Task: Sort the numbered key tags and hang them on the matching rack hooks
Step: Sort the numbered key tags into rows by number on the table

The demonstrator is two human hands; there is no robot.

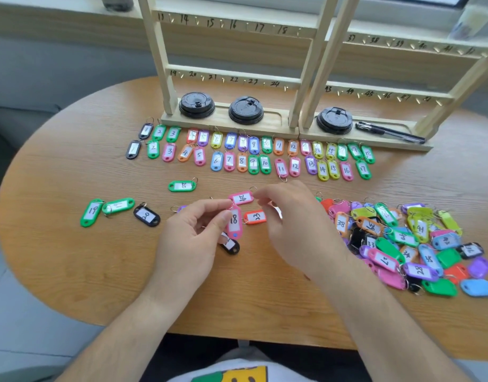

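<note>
My left hand (192,232) pinches a pink tag marked 18 (234,221) between thumb and fingers, holding it upright just above the table. My right hand (289,216) hovers beside it with curled fingers; its fingertips are near the ring of a pink tag marked 24 (241,198), and I cannot tell whether they grip anything. An orange tag (255,217) and a black tag (231,246) lie under the hands. Two rows of numbered tags (254,155) lie sorted before the wooden racks (232,78). An unsorted pile of tags (408,244) sits at the right.
Green tags marked 19 (91,212) and 20 (182,186), another green tag (118,205) and a black tag (147,215) lie at the left. Three black cup lids (245,110) and a black pen (389,132) rest on the rack bases. The rack hooks carry handwritten numbers.
</note>
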